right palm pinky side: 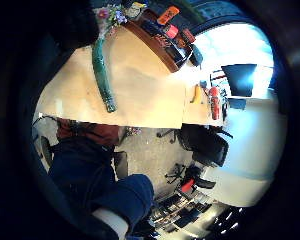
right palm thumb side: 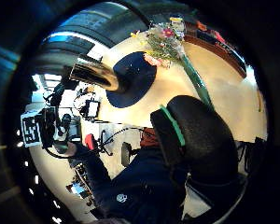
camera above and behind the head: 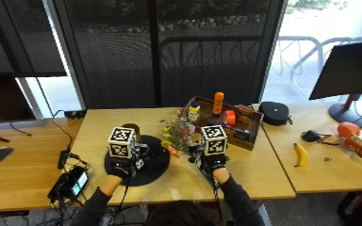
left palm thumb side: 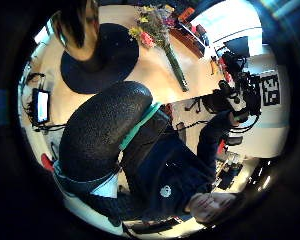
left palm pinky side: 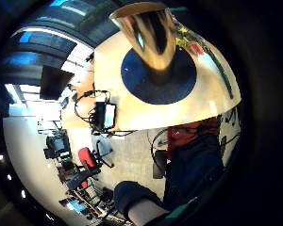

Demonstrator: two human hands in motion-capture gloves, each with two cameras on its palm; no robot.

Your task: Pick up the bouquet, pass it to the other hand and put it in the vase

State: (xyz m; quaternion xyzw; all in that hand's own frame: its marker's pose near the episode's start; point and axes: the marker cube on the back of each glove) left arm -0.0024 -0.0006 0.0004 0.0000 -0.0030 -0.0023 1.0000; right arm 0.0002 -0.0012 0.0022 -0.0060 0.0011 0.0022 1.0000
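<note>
**Two gloved hands over the tabletop, bouquet lying flat**

Two hands in black gloves are out over the wooden tabletop (camera above and behind the head: 256, 174), and neither one holds anything. The left hand (camera above and behind the head: 119, 168) hovers at the near edge of a round dark mat (camera above and behind the head: 152, 165), where the brass-coloured vase (left palm pinky side: 151, 37) stands upright, its flared mouth very near the left palm. The one finger (left palm thumb side: 102, 130) that shows in the left thumb side view is gently curled around nothing; the rest of that hand's fingers I cannot make out.

The right hand (camera above and behind the head: 215, 162) is just to the right of the mat, above the bouquet (camera above and behind the head: 178, 134). The bouquet lies flat on the tabletop, its yellow, pink and red flower heads beside the mat's edge, close to the vase, and its green wrapped stems (right palm pinky side: 102, 75) running toward the person's side of the tabletop. From the right thumb side view a single finger (right palm thumb side: 200, 135) curves loosely over the stems with a gap between them; no contact that I can see.

Behind the bouquet sits a wooden tray (camera above and behind the head: 251, 136) of bottles. Farther right on the tabletop lies a banana (camera above and behind the head: 300, 154). A small screen device (camera above and behind the head: 73, 182) with cables rests near the left front corner.
</note>
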